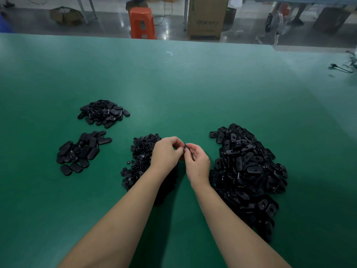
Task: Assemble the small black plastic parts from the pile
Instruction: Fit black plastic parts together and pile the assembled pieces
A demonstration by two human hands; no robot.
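L hand (pixel 166 151), R hand (pixel 197 161) pinching black part (pixel 186 146)

Both hands meet above the table (pixel 173 84), the left hand (pixel 166 152) and right hand (pixel 197 163) pinching a small part (pixel 186 146) between their fingertips. Under and left of the fingers lies the pile of small round parts (pixel 139 161); right of them, the big pile of oval parts (pixel 249 171). Well left of the fingers lie two smaller heaps, the nearer heap (pixel 81 151) before the farther heap (pixel 104 112).
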